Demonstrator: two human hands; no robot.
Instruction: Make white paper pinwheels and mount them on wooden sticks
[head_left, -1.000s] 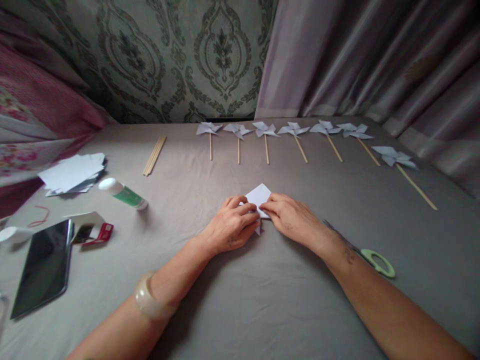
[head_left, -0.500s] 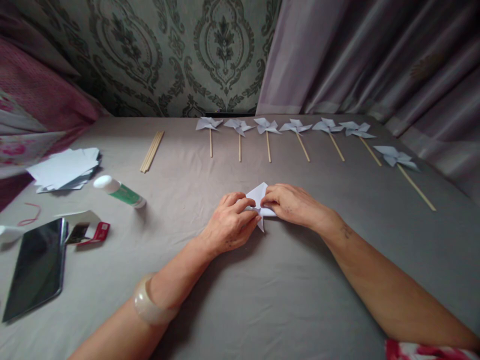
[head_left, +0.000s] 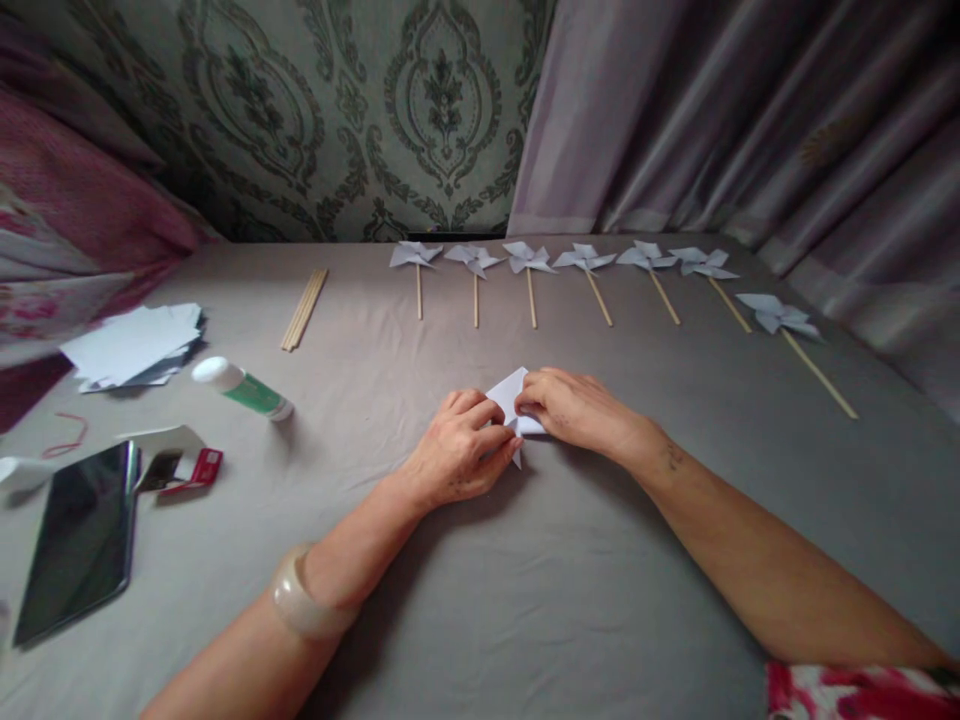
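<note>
A small folded piece of white paper (head_left: 510, 392) lies on the grey cloth (head_left: 570, 600) in the middle. My left hand (head_left: 459, 448) rests on its left side, fingers curled and pinching the paper. From the right, my right hand (head_left: 574, 410) presses fingertips together on the paper's upper right part. Most of the paper is hidden under both hands; one corner points up and a tip pokes out below. A pale bangle sits on my left wrist.
Several finished paper pinwheels on wooden sticks (head_left: 529, 262) lie in a row at the back. Spare sticks (head_left: 304, 306), a glue stick (head_left: 244, 388), a stack of white paper (head_left: 135, 345), a phone (head_left: 79, 540) and a small red item (head_left: 191, 468) lie at left.
My right forearm swung down and right, covering the green-handled scissors seen earlier. Both hands stay pinched on the paper, which has turned slightly. The view shifted a little.
</note>
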